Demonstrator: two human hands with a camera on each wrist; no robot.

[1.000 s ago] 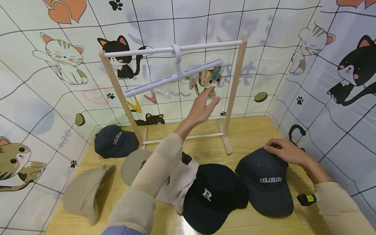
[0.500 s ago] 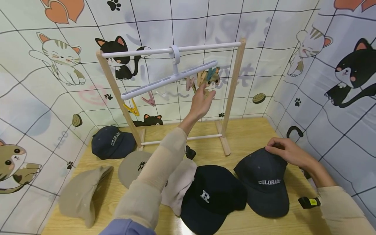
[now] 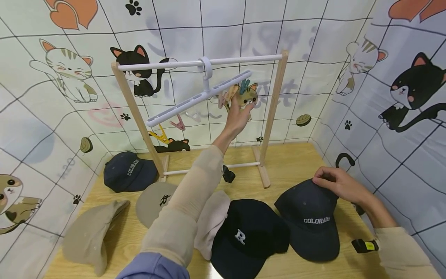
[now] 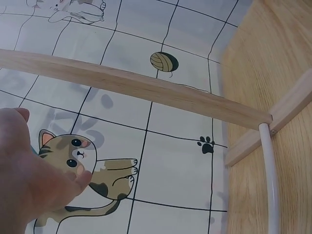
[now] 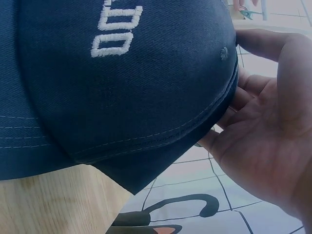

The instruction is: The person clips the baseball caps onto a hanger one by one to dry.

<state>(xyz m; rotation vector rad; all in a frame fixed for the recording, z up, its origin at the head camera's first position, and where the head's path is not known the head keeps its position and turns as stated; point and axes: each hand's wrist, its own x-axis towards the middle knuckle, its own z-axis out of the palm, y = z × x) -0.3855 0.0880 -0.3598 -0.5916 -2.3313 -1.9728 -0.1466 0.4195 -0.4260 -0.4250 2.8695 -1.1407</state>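
Note:
My left hand (image 3: 238, 116) reaches up to the right half of the white hanger (image 3: 198, 100), its fingertips at a beige clip (image 3: 230, 93) and its thumb held apart. Beside that clip hang a teal clip (image 3: 244, 85) and a pink clip (image 3: 221, 101). In the left wrist view the left hand (image 4: 29, 180) hides most of the clips. At the right, my right hand (image 3: 343, 185) pinches the top of a dark navy baseball cap (image 3: 310, 209) lettered COLORADO. The right wrist view shows thumb and fingers on either side of the cap's (image 5: 136, 97) edge.
The hanger hooks over a rack's white bar (image 3: 167, 65). Below its lower end are a yellow clip (image 3: 161, 135) and another pink clip (image 3: 178, 123). A black R cap (image 3: 249, 232), beige caps (image 3: 87, 236) and another navy cap (image 3: 129, 172) lie on the wooden table (image 3: 292, 162).
My left hand has moved up to the beige clip. The hanger tilts more steeply, its left end lower, and the clips at right have shifted leftward. My right hand stays on the cap.

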